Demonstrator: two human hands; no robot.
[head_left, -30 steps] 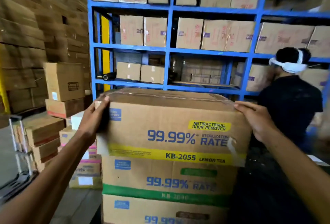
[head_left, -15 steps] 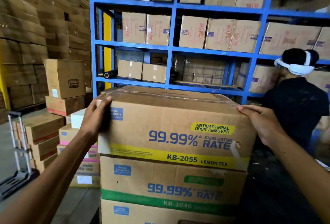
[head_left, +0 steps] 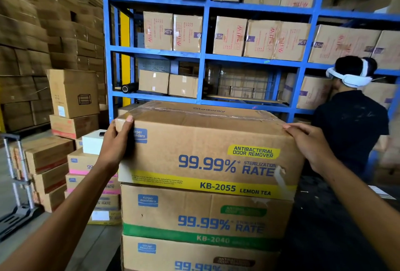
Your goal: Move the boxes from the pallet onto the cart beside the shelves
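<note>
Cardboard top box point(head_left: 207, 149) sits between both hands; left hand point(head_left: 114, 143), right hand point(head_left: 311, 145) clasp its corners.

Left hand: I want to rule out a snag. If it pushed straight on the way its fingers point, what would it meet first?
The left hand already grips the yellow-band box; beyond it, probably the blue shelf frame, though depth is unclear.

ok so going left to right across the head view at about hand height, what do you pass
folding hand truck → red-striped cartons → white box → left hand → yellow-band KB-2055 box → right hand → person in a black shirt
</note>
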